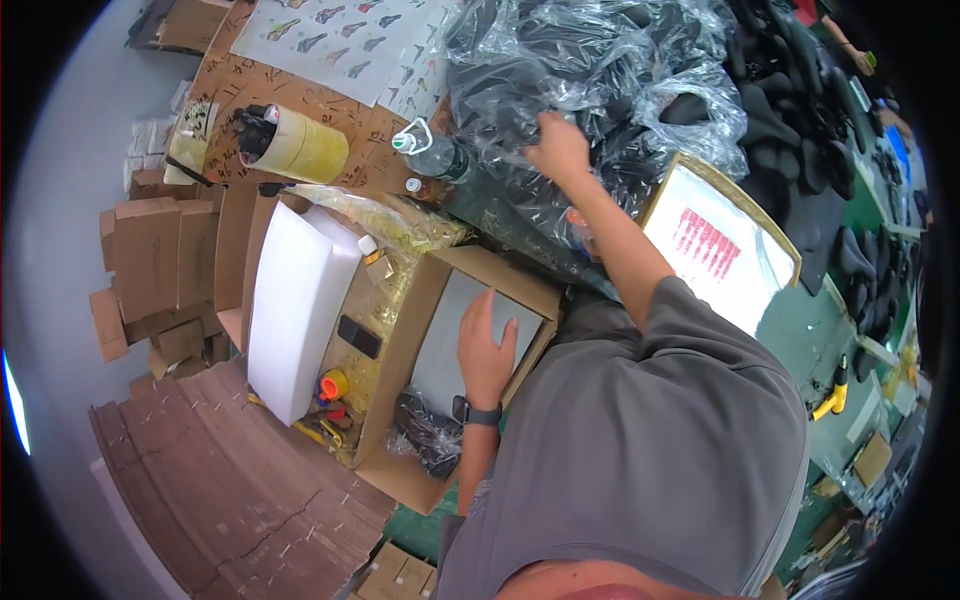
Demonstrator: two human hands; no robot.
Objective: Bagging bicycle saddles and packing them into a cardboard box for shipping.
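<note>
My right hand [558, 150] reaches into a heap of black bicycle saddles in clear plastic bags [610, 60]. Its fingers are curled against the clear wrapping; how much of a saddle they hold is hidden. With fingers stretched and apart, my left hand [487, 345] is empty above an open cardboard box [385, 420]. A watch sits on that wrist. Inside the box lie a pale flat sheet [455, 320] and, at the near end, a black item in clear plastic [430, 430].
Left of the box are white foam sheets [295, 310], a phone [359, 337] and an orange tape roll [333, 385]. A water bottle [435, 155] and yellow tub [305, 147] stand beyond. Flat cardboard [230, 490] is stacked near left; a framed sheet [715, 245] lies right.
</note>
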